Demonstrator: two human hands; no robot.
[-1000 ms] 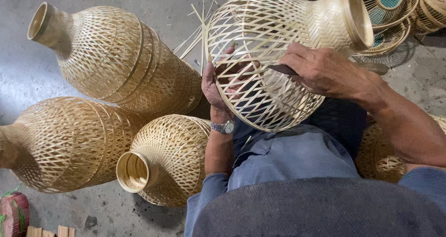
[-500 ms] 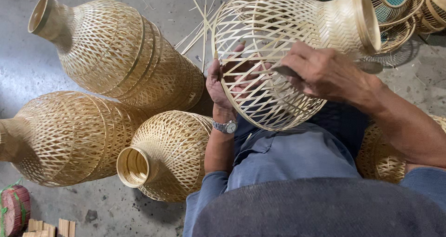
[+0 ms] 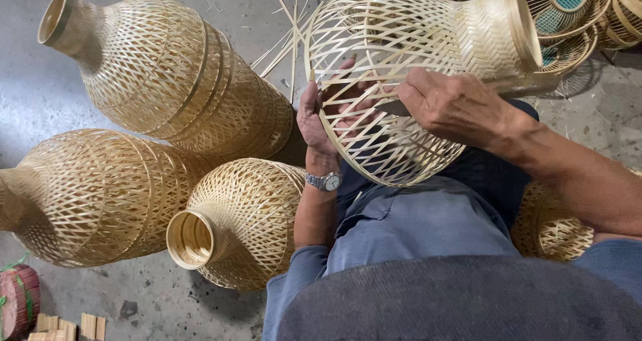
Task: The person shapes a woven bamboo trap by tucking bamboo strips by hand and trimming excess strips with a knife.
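- The person sits with blue trousers (image 3: pixel 428 224) nearest to the camera; the unfinished bamboo lampshade (image 3: pixel 414 80) lies over the lap, raised a little above the knees.
- Its long axis runs left to right: the open, loose-woven wide end is at the lower left, and the tight-woven neck (image 3: pixel 508 30) points to the far right.
- The left hand (image 3: pixel 321 117), with a wristwatch (image 3: pixel 326 180), comes up from below and goes inside the wide end; its grip is bent around the inner strips and supports the weave from inside.
- The right hand (image 3: pixel 455 103) lies on the outside of the lampshade, clenched around a small knife (image 3: pixel 391 107) whose blade points left, toward the left hand. So the place of work is between the two hands, the right one nearer to it.
- A dark handle-like piece (image 3: pixel 528 85) shows behind the right hand, under the neck; I cannot tell what it is.
- Left of the lap, three finished woven lampshades lie on the concrete floor (image 3: pixel 40 93): a small one (image 3: pixel 241 220) near, a big one (image 3: pixel 93 194) at the left, another (image 3: pixel 167 73) farther.
- Loose bamboo strips (image 3: pixel 287 33) lie on the floor beyond; flat woven pieces (image 3: pixel 568 13) are piled at the far right.
- Compared with a moment ago, the lampshade is turned a little and sits slightly higher; both hands keep the same places.
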